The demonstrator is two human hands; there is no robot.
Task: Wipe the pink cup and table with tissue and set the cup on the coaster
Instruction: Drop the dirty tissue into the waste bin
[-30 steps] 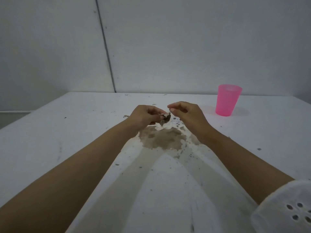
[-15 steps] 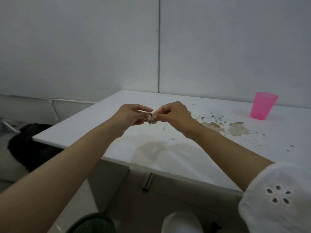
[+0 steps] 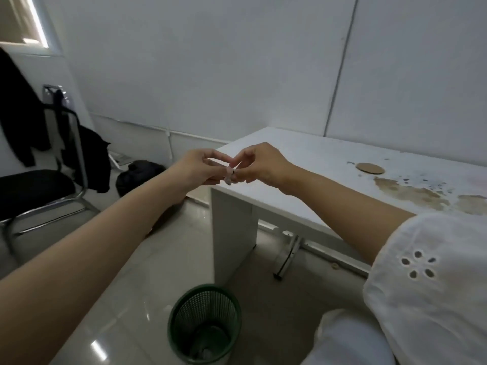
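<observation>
left grip (image 3: 196,167) and right grip (image 3: 259,164) meet at centre, above the worktop (image 3: 303,156) corner, both pinching one small soiled tissue wad (image 3: 229,177) that is mostly hidden by the fingertips. one round coaster (image 3: 370,168) lies on the worktop at 3 o'clock, near a brown stain (image 3: 411,192) cut off by the frame edge. one green mesh bin (image 3: 205,304) stands on the floor at 6 o'clock; one black chair (image 3: 34,184) at 9 o'clock.

A green mesh wastebasket (image 3: 210,304) stands on the glossy tiled floor (image 3: 163,264) at the bottom centre. At left is a black chair (image 3: 34,184) with a chrome frame, and dark clothing (image 3: 18,114) hangs above it. A black bag (image 3: 139,172) lies near the wall, and a bright window (image 3: 18,19) fills the upper left corner.
</observation>
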